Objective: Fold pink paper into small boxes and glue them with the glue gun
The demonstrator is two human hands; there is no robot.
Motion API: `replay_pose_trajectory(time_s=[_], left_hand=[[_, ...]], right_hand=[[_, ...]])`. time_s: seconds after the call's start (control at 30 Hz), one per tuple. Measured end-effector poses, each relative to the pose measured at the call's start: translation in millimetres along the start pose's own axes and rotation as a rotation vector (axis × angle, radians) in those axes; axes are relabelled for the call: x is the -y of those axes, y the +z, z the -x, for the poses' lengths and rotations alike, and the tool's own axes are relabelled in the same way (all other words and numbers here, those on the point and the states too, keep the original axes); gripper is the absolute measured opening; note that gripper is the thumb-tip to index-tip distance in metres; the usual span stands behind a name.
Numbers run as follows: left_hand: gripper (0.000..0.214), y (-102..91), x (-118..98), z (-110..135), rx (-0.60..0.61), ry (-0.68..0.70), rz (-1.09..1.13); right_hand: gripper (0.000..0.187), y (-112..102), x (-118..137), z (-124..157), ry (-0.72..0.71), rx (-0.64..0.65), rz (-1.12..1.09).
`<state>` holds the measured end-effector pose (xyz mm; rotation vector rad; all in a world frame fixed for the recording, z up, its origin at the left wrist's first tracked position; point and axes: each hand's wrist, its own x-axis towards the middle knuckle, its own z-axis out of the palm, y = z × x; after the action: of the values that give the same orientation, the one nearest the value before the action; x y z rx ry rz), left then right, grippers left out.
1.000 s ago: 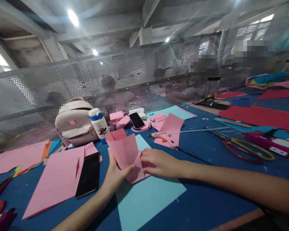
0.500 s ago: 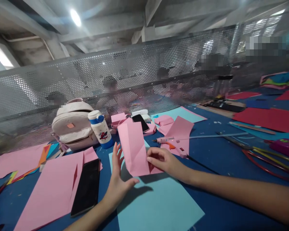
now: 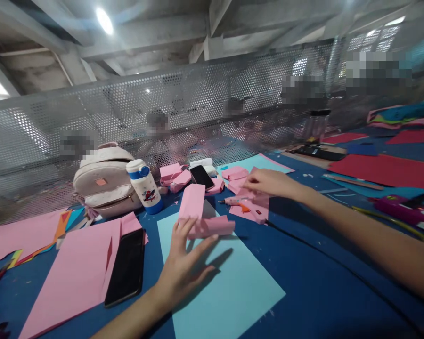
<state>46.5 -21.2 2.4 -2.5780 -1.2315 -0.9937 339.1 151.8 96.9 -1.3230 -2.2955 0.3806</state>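
Note:
My left hand (image 3: 186,263) lies with fingers spread on the lower fold of a folded pink paper piece (image 3: 198,214), pressing it onto a light blue sheet (image 3: 226,292). The paper's upper flap stands upright. My right hand (image 3: 266,182) reaches across to a glue gun (image 3: 237,201) lying on a pink sheet (image 3: 257,207); its fingers curl just above the gun, and I cannot tell whether they touch it.
A black phone (image 3: 126,268) lies on a large pink sheet (image 3: 74,273) at left. Behind stand a white backpack (image 3: 104,181), a small bottle (image 3: 144,186), another phone (image 3: 201,176) and pink scraps. Red sheets (image 3: 388,170) and tools lie at right. A perforated metal screen (image 3: 198,108) closes the back.
My right hand let go of the pink paper and moved away to the glue gun. My left hand came down onto the paper, which is now folded lower with one flap flat.

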Motion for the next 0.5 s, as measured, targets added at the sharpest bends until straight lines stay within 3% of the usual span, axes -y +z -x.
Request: replay_pose_trajectory(time_s=[0.03,0.1,0.27,0.4,0.5], left_hand=[[0.058,0.5,-1,-1,0.034,0.020,-0.035],[0.058,2.3,0,-2,0.075,0.039,-0.064],[0.058,3.3,3,-3,0.086,0.018,-0.048],[0.057,-0.2,2,-2,0.040,0.062,-0.063],[0.055,-1.0,-2,-2,-0.004,0.191,-0.137]], right_hand=[[0.056,1,-5,6,0.111,0.119,0.162],[0.058,10,-11,21,0.194,0.173,0.257],[0.033,40,-15,44,0.204,0.202,0.336],[0.022,37,-18,41,0.223,0.223,0.289],[0.024,28,-18,41,0.231,0.168,0.292]])
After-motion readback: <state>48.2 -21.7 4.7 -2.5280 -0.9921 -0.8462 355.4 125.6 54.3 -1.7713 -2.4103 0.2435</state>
